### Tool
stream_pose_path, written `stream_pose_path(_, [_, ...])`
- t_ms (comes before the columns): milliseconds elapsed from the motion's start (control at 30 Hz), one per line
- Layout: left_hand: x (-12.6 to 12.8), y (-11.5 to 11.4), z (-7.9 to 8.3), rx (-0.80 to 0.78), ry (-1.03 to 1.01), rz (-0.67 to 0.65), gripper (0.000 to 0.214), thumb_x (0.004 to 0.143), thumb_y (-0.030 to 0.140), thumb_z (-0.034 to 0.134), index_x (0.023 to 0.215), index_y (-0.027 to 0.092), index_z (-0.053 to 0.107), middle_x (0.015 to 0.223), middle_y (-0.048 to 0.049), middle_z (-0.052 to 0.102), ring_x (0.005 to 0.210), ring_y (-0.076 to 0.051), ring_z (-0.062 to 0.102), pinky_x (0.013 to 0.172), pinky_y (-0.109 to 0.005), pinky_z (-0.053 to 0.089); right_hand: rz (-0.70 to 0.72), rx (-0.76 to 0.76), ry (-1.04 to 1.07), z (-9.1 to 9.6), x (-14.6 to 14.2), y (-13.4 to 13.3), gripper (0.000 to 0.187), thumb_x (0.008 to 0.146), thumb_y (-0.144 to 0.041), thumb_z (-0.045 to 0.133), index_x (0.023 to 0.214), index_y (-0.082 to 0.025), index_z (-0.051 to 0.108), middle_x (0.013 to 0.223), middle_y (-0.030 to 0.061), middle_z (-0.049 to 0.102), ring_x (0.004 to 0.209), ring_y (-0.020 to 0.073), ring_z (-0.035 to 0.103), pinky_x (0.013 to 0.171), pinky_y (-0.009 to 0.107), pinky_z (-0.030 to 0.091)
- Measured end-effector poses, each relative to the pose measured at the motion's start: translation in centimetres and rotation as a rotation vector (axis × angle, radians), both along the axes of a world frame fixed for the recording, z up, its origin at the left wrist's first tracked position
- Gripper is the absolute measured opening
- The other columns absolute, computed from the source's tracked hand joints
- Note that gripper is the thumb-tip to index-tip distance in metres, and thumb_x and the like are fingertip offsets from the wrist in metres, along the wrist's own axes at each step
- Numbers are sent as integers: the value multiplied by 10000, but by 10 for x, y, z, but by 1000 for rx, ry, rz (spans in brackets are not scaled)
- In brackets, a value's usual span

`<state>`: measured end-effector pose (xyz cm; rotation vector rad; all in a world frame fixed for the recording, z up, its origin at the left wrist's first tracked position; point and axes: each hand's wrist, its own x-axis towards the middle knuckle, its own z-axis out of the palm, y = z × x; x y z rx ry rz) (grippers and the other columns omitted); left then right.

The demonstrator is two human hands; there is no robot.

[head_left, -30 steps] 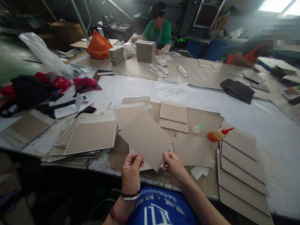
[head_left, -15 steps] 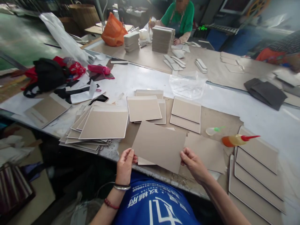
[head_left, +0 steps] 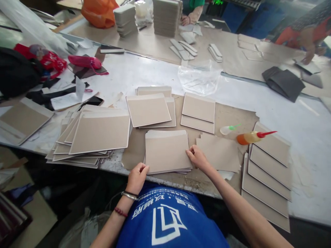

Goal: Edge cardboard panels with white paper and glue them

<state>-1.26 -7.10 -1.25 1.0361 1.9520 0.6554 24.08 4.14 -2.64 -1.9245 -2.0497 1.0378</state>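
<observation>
A beige cardboard panel (head_left: 167, 151) with a paler strip along its far edge lies on a small stack in front of me. My left hand (head_left: 138, 174) pinches the near left corner of the panel between thumb and fingers. At its right edge, my right hand (head_left: 198, 156) is closed with thumb and fingers pressed together on the board. Just right of that hand is a plain brown sheet (head_left: 219, 151) with ragged edges. Beyond the stack are more panels, one overlapping group (head_left: 150, 110) on the left and an overlapping pair (head_left: 198, 108) on the right.
A taller panel pile (head_left: 99, 134) stands left, overlapping panels (head_left: 269, 186) right. A glue bottle with a red nozzle (head_left: 249, 137) and a small green-tipped bottle (head_left: 227, 130) lie nearby. Plastic film (head_left: 199, 79) is behind. Co-workers' hands (head_left: 186, 20) show across the table.
The board held tilted in both hands has come down; a panel with a pale strip now lies flat on the stack between them. My view has tipped downward.
</observation>
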Motion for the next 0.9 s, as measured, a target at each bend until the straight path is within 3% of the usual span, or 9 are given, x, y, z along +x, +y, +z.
stream_pose_path(233, [-2,4,-5,-62,179,-131,223,731,365,420,572,209,439,516,33,464,558,-143,460,570,-252,344,18,-45,-83,-4,-1,-5,138,797,-311,445,713,-217,389,675,7,505,645,154,481,616,260,340])
stream_pose_path(900, [0,6,-2,-114,189,-205,197,765,294,410,586,214,397,549,35,448,567,-143,452,576,-251,329,26,-104,-194,-4,-4,1,147,824,-299,457,726,-215,388,708,19,526,667,157,489,607,248,316])
